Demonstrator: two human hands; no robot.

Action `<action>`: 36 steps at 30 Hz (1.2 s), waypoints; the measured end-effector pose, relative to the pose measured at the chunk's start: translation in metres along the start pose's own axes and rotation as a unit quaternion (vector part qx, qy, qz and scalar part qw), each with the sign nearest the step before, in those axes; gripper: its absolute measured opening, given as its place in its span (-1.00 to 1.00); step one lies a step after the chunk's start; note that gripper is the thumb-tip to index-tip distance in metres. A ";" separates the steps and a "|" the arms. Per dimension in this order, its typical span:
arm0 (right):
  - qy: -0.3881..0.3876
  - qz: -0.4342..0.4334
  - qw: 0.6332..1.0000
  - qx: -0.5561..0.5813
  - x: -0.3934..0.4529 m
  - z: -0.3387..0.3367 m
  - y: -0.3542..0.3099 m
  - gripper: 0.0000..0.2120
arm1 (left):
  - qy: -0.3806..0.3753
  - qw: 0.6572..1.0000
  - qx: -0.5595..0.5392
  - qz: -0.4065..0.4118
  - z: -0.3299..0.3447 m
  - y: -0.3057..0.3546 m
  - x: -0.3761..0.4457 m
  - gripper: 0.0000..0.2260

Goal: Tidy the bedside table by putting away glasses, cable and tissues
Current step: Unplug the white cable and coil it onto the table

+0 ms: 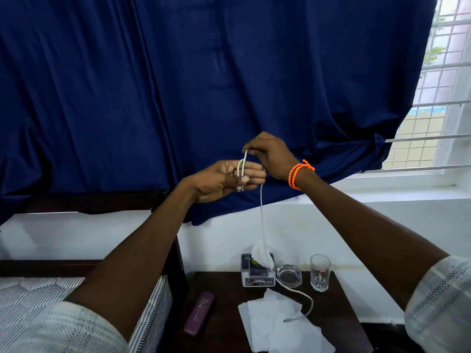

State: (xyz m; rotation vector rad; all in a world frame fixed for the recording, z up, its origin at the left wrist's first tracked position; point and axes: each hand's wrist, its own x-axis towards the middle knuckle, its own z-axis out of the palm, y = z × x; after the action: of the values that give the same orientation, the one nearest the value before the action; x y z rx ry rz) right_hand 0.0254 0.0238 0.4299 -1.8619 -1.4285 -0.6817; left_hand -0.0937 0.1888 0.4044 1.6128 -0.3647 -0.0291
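A white cable [262,220] is looped around the fingers of my left hand [224,180], which holds the coils with its thumb. Just above, my right hand [270,155] pinches the cable at the top of a loop. The rest of the cable hangs down past the tissue box [257,272] and trails across the dark bedside table [224,324], its plug end lying on loose white tissues [277,327]. A purple glasses case [199,313] lies closed at the table's left. Both hands are raised well above the table.
A clear glass ashtray [289,275] and a drinking glass [320,272] stand at the back right of the table. A striped mattress [38,291] lies to the left. A dark blue curtain [178,85] hangs behind, with a barred window [443,98] on the right.
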 end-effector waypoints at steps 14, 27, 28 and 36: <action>-0.107 0.162 0.948 0.252 -0.008 0.028 -0.014 -0.96 | 0.144 0.947 -0.197 0.209 -0.008 0.010 0.009 -0.65; -0.354 0.088 0.931 -0.004 0.023 -0.011 -0.026 -0.95 | 0.246 0.941 0.225 0.058 -0.019 -0.008 -0.005 -0.55; -0.359 0.080 0.929 -0.027 0.028 -0.015 -0.027 -0.95 | 0.236 0.931 0.275 0.046 -0.017 -0.009 -0.003 -0.63; -0.358 0.032 0.927 -0.103 0.057 -0.036 -0.038 -0.77 | 0.192 0.883 0.428 -0.019 -0.016 -0.018 0.005 -0.92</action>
State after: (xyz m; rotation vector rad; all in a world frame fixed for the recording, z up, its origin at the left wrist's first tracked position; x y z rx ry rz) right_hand 0.0037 0.0368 0.5033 -2.4623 -1.7660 -0.0987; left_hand -0.0811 0.2035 0.3889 2.4395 -0.0121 0.4806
